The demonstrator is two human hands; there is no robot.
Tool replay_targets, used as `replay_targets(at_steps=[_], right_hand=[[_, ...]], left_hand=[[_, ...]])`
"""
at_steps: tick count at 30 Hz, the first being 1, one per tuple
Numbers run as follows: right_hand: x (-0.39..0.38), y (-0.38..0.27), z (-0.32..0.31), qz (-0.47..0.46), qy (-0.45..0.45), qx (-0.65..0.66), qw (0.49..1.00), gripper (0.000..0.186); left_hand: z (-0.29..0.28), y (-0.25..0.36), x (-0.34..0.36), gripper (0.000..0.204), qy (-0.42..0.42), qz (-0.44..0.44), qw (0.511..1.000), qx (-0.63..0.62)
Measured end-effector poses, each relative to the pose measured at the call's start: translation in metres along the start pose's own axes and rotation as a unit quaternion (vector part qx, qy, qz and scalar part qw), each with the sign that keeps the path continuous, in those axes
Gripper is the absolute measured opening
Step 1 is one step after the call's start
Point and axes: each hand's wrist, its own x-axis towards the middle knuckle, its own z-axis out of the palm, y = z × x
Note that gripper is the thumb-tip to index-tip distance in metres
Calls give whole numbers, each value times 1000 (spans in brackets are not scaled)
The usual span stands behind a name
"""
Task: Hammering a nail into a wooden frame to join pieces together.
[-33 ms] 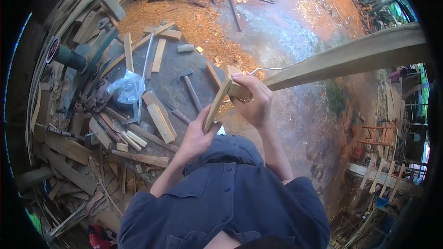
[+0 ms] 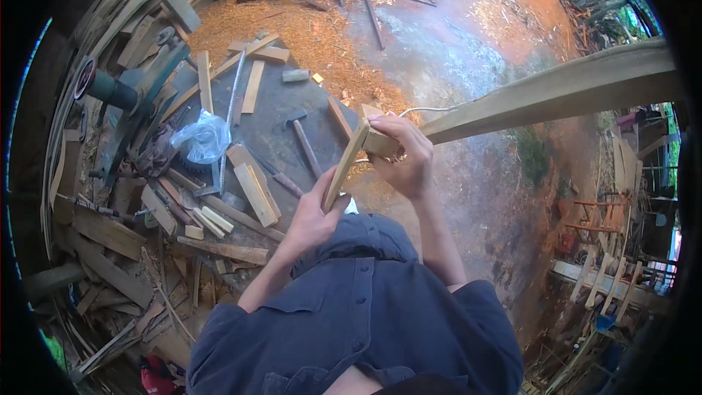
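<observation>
My left hand point(image 2: 314, 216) grips the lower end of a narrow pale wooden strip point(image 2: 342, 173), held at a slant. The strip's upper end rests against a short wooden block point(image 2: 379, 145), and my right hand point(image 2: 402, 157) is closed on that block and the strip's top. Behind my right hand a long timber beam point(image 2: 548, 89) runs up to the right, with a thin pale cord point(image 2: 428, 108) alongside. Just beyond my left hand a hammer point(image 2: 306, 148) lies on a dark flat work surface point(image 2: 270, 132).
Loose boards point(image 2: 252, 194), a metal square point(image 2: 218, 189) and a clear plastic bag point(image 2: 196, 137) lie to the left, beside a green machine point(image 2: 117, 91) and heaped offcuts point(image 2: 110, 241). Sawdust point(image 2: 307, 36) covers part of the ground ahead. Wooden frames point(image 2: 599, 281) stand at right.
</observation>
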Motion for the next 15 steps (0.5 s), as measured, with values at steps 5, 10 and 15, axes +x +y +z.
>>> replay_targets(at_steps=[5,10,15], right_hand=[[5,15,-11,-34,-30,133,990,57],[-6,15,-13,-8,-33,131,991,63],[-14,16,-11,-27,66,79,994,59]], left_hand=[[-16,10,-4,61,-120,-11,990,-67],[-14,25,-11,61,-180,-53,981,-47],[2,37,-20,55,-173,-74,982,-25]])
